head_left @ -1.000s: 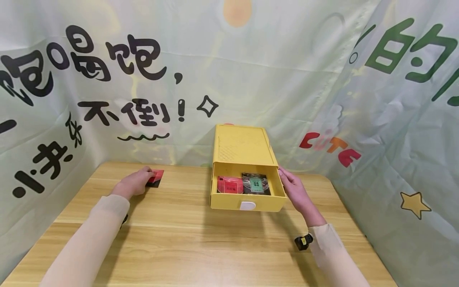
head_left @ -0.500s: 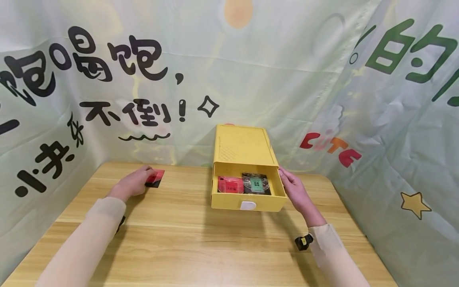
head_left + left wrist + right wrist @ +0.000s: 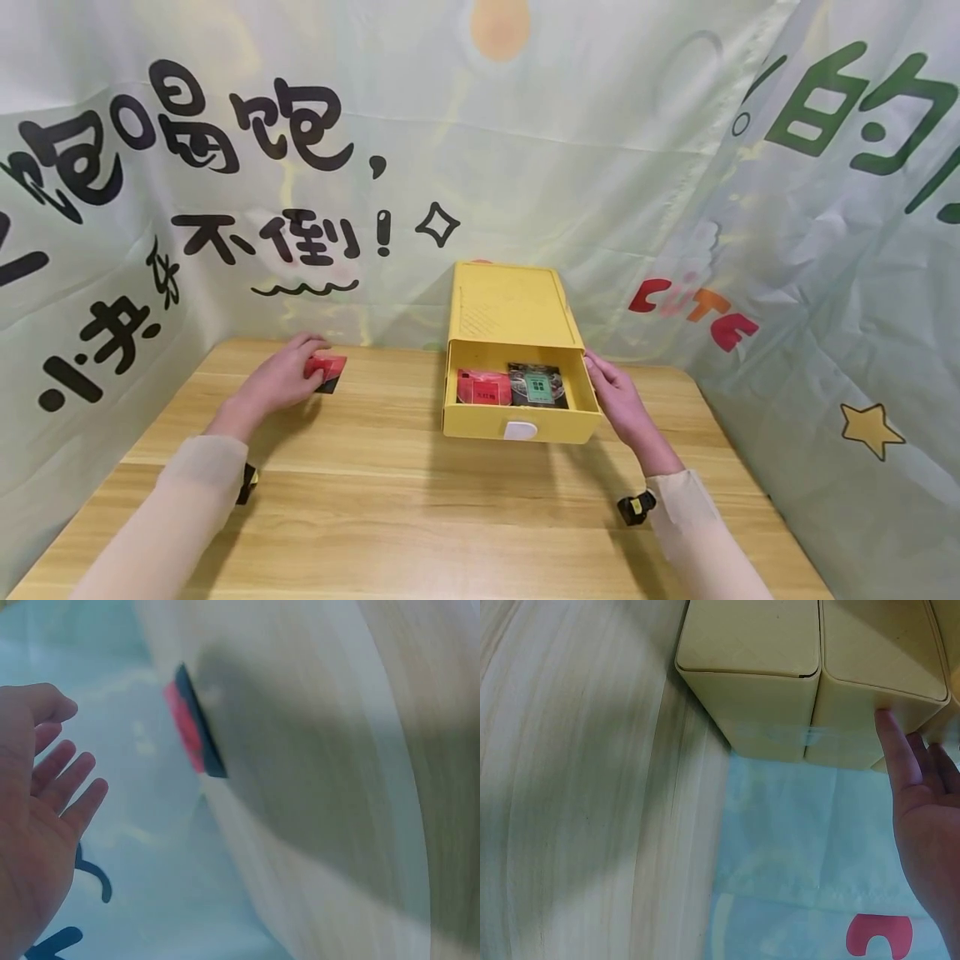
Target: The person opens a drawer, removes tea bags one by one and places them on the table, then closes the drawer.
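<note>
In the head view, a red and black sachet (image 3: 330, 375) lies on the table at the back left. My left hand (image 3: 281, 379) is over it with fingers loosely bent; the left wrist view shows the hand (image 3: 45, 795) apart from the sachet (image 3: 191, 727), nothing in its palm. A yellow drawer box (image 3: 513, 308) stands at the back, its top drawer (image 3: 480, 421) pulled out. Inside lie a red sachet (image 3: 483, 389) and a black sachet with a green label (image 3: 537, 386). My right hand (image 3: 622, 400) touches the box's right side with extended fingers (image 3: 900, 754).
The wooden table (image 3: 375, 517) ends against printed cloth (image 3: 397, 125) at the back and both sides. The drawer has a white pull tab (image 3: 519, 431) on its front. In the right wrist view, the box has stacked sections (image 3: 750, 645).
My left hand's fingers have spread and come off the sachet, which stays on the table. The wrist has drawn slightly left. My right hand and the drawer have not moved.
</note>
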Available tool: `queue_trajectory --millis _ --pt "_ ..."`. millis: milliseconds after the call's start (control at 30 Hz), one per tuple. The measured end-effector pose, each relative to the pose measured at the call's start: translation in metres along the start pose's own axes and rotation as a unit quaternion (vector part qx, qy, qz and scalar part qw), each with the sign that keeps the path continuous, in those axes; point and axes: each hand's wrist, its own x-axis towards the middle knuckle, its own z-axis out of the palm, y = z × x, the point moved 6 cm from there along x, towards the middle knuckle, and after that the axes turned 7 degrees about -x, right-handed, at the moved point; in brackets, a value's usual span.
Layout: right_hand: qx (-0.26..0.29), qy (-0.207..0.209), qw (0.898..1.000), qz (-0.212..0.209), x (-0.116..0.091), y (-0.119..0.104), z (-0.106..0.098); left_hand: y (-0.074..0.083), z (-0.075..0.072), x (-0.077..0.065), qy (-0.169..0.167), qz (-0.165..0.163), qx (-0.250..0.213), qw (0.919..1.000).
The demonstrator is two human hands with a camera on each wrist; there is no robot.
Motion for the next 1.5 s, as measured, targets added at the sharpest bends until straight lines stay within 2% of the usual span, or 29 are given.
queue_trajectory --millis 200,400,533,767,900,1100,1267,1500 --pt "-0.005 0.004 1.000 0.000 -0.001 -0.001 0.000 0.015 -0.009 -0.003 0.061 0.017 -0.044 0.9970" --pt "-0.004 0.004 1.000 -0.007 -0.002 -0.003 0.001 0.032 -0.017 -0.009 0.122 0.032 -0.093 0.9877" --pt "-0.006 0.001 1.000 -0.010 -0.001 -0.003 0.001 0.049 -0.023 -0.011 0.148 0.042 -0.117 0.9811" --pt "-0.012 0.004 1.000 -0.009 -0.001 -0.001 0.001 0.085 -0.035 -0.012 0.185 0.082 -0.159 0.9663" --pt "-0.011 0.001 1.000 -0.010 0.000 -0.001 0.001 0.109 -0.044 -0.010 0.193 0.103 -0.165 0.9617" --pt "-0.009 0.000 1.000 -0.008 0.000 -0.001 0.001 0.143 -0.055 -0.005 0.183 0.147 -0.174 0.9564" --pt "-0.015 0.002 1.000 -0.004 -0.001 -0.001 0.001 0.168 -0.061 0.002 0.174 0.188 -0.158 0.9534" --pt "-0.012 -0.001 1.000 -0.004 -0.001 -0.001 0.001 0.204 -0.066 0.014 0.146 0.251 -0.127 0.9484"
